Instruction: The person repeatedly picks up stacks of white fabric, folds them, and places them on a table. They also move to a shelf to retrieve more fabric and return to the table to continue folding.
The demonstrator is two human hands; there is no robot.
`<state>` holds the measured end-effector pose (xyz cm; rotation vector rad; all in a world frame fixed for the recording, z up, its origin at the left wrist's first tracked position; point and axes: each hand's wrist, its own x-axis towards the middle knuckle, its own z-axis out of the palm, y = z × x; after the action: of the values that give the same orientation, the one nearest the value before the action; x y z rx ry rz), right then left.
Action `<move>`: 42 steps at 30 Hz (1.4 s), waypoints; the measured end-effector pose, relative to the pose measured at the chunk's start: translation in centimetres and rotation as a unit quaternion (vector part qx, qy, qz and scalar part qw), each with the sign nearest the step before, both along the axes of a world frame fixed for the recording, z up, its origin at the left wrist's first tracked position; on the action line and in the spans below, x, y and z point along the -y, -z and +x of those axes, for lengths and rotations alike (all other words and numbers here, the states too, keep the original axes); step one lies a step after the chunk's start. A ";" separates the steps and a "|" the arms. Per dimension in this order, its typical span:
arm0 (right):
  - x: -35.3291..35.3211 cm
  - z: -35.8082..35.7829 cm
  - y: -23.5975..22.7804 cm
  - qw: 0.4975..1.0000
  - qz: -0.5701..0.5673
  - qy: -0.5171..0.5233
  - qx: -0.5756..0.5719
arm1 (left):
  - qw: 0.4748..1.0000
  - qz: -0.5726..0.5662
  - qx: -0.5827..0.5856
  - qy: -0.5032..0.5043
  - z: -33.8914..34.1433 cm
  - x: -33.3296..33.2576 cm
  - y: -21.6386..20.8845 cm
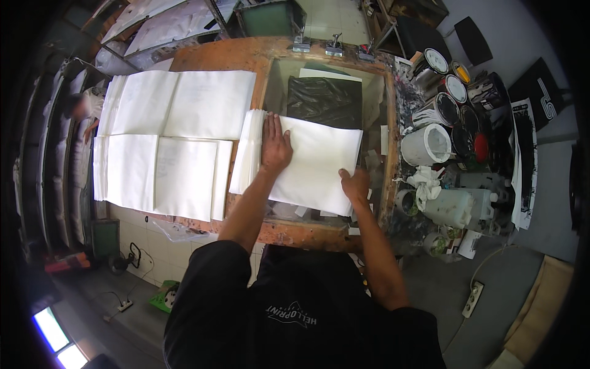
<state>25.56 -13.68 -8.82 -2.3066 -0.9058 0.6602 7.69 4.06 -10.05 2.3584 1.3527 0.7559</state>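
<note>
Left hand (275, 147) lies flat, fingers spread, on a white bag stack (307, 163) at the desk (246, 55) centre. Right hand (355, 184) pinches the stack's edge at 4 o'clock — fingers closed on it. More stacks (166, 141) lie at 9 o'clock; paint cans (452, 104) at 2 o'clock.

You're in a print workshop: ink-stained wooden surface (246, 55), open paint-smeared ink cans (452, 89), stacked white sheets (178, 104), glass-topped frame (375, 92).
</note>
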 end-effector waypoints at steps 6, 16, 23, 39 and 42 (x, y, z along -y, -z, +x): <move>-0.9 0.4 0.1 0.999 0.025 0.005 -0.047 | 0.942 -0.087 -0.237 0.221 1.0 4.6 -4.0; -1.5 0.3 -1.3 0.998 -0.054 -0.037 0.018 | 0.915 -0.305 -0.142 -0.224 -8.0 -1.4 -5.3; -1.0 1.4 -2.3 0.997 -0.016 -0.062 -0.048 | 0.886 -0.401 -0.065 -0.226 -5.5 -3.5 -5.5; -0.6 1.2 -0.3 0.993 0.081 -0.074 -0.050 | 0.913 -0.312 -0.120 -0.235 -4.5 -1.9 -5.8; -0.8 1.1 -0.6 0.991 0.076 -0.086 -0.068 | 0.921 -0.294 -0.091 -0.238 -4.5 -1.6 -4.2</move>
<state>26.65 -12.85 -8.24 -2.0390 -1.0598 0.7832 3.19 5.66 -5.81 1.6734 1.9398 0.1795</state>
